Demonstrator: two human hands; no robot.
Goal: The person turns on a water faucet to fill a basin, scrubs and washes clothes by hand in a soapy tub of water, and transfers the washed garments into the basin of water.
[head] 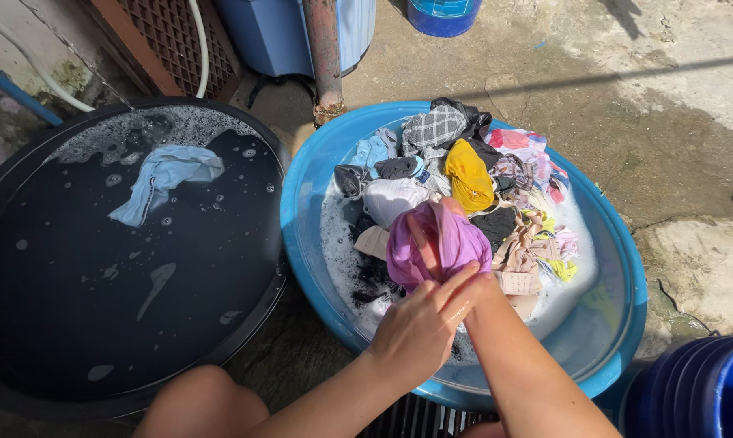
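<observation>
A pale blue cloth (165,180) floats in the black tub (1,211) of soapy water at left; my left hand (419,328) and right hand (464,280) both clench the purple garment (443,243) over the blue basin (301,211) of sudsy laundry; soaked, limp, probably heavy and slippery, best gripped bunched.

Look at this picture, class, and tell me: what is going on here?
A person is hand-washing laundry outdoors on a concrete floor. The left hand and right hand together grip a wet purple cloth garment over a round blue plastic basin of soapy water, piled with mixed coloured clothes, among them a yellow garment. Beside it, a large round black tub holds dark sudsy water with one light blue cloth floating in it.
</observation>
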